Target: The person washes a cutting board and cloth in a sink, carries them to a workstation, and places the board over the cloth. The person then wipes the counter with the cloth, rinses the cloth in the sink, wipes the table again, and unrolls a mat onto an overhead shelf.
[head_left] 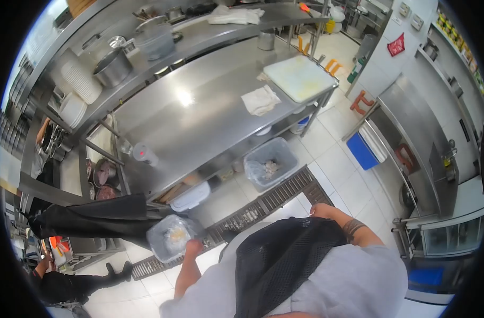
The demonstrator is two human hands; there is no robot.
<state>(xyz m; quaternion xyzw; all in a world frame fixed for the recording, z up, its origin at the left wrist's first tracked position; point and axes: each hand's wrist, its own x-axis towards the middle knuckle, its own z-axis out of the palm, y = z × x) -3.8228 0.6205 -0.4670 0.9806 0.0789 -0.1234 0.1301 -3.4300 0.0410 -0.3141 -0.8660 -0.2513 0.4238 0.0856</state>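
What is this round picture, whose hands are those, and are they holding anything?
There's no robot here, just a person with two bare hands. A camera sits on that person's head, looking forward and down, so you see what is ahead and below. The left hand shows by a plastic-lined bin; I can't tell whether they touch. The right hand shows on the other side. I can see nothing held in either one. On the steel table lie a white cutting board and a white cloth.
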